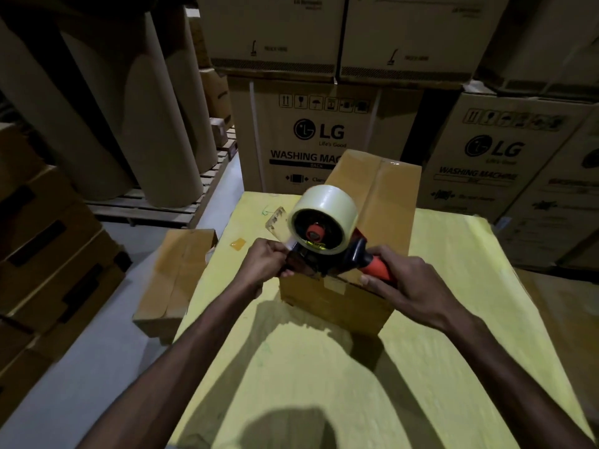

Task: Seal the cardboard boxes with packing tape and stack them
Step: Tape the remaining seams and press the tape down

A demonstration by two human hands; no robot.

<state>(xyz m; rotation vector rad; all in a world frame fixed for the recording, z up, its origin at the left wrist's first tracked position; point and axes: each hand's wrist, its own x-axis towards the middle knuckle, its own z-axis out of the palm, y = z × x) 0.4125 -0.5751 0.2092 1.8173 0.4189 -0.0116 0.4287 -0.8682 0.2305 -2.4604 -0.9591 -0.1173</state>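
The cardboard box (372,196) sits just past the middle of the yellow worktop (324,367), toward 12 o'clock. A glossy strip already seems to run along its top seam, so this one looks nearly sealed. The right hand (398,280) has its grip wrapped round the orange handle of the tape dispenser (324,234), held over the box's near edge. The left hand (262,267) has its grip pinched on the tape end (277,218) at the dispenser's mouth. A second box (175,270) stands off the worktop's edge at 9 o'clock. Whether it is taped I cannot tell, and no stacking shows yet. The worktop is bare from 3 to 6 o'clock, while big cartons (324,140) wall off 12 o'clock.
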